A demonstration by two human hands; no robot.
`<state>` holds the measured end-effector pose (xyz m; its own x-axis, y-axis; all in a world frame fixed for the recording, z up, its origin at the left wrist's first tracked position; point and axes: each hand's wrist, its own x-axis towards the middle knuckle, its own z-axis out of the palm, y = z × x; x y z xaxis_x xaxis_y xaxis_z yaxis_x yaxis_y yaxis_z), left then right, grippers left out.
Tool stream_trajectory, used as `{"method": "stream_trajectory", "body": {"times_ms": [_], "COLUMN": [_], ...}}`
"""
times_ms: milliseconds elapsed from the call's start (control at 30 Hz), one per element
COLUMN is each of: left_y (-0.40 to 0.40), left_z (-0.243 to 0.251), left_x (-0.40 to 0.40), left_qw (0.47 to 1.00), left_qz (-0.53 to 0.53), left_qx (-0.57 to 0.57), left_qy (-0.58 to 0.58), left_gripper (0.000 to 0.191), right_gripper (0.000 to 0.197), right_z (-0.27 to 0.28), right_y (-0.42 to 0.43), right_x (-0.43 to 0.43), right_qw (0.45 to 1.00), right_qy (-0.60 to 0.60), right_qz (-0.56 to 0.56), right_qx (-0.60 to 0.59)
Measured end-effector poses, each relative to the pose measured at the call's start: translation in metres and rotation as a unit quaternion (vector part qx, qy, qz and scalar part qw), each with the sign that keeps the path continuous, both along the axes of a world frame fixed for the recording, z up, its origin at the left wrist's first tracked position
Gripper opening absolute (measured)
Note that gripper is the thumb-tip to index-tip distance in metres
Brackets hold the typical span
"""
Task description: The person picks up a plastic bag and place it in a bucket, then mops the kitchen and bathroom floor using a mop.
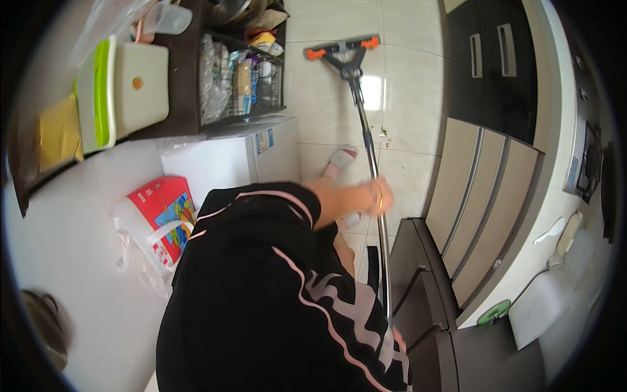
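Note:
My left hand (380, 196), slightly blurred, is closed around the shiny metal pole of a sponge mop (365, 130). The mop head (342, 47), dark with orange end pieces, is at the far end over the pale tiled floor; whether it touches the tiles is hard to tell. The pole runs back to my right hand (399, 339), which grips near its close end and is mostly hidden by my black sleeve. Green leafy scraps (384, 132) lie on the floor just right of the pole. My feet in white slippers (344, 156) stand left of it.
Beige drawers (470, 196) and dark cabinet doors (490, 73) line the right side, beside a dark brown cabinet (426, 274). At left are a white appliance (230, 152), a wire rack (245, 113) of packages, a lidded storage box (139, 88) and a red-and-white bag (159, 210).

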<state>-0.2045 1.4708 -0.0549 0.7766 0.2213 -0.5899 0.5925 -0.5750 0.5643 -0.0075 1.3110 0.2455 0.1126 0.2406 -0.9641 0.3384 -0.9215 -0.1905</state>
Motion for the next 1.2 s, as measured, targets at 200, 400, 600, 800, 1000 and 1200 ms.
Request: {"method": "stream_trajectory", "body": {"times_ms": [200, 400, 600, 800, 1000, 1200], "left_y": [0.036, -0.054, -0.122, -0.186, -0.303, -0.325], "left_z": [-0.037, -0.005, 0.011, 0.039, 0.055, 0.104], "left_x": [-0.087, -0.031, 0.053, 0.112, 0.166, 0.190], "left_qw": [0.987, 0.993, 0.990, 0.994, 0.997, 0.992], "left_qz": [0.097, 0.092, 0.140, 0.106, 0.070, 0.045], "left_qx": [0.066, 0.070, 0.001, -0.020, -0.032, -0.096], "left_qy": [0.106, 0.031, -0.007, -0.014, -0.031, -0.068], "left_gripper": [0.011, 0.011, 0.010, 0.012, 0.017, 0.024], "right_gripper": [0.051, 0.049, 0.045, 0.044, 0.046, 0.037], "right_z": [-0.052, -0.014, 0.064, 0.070, 0.102, 0.174], "right_y": [0.038, -0.026, -0.035, -0.136, -0.212, -0.215], "right_x": [-0.057, 0.024, 0.063, 0.125, 0.159, 0.155], "right_qw": [0.989, 0.996, 0.966, 0.955, 0.955, 0.971], "right_qy": [0.086, 0.049, -0.046, -0.072, -0.069, -0.104], "right_qz": [0.110, 0.075, 0.254, 0.289, 0.286, 0.213], "right_qx": [0.051, -0.013, -0.016, 0.013, -0.041, -0.011]}}
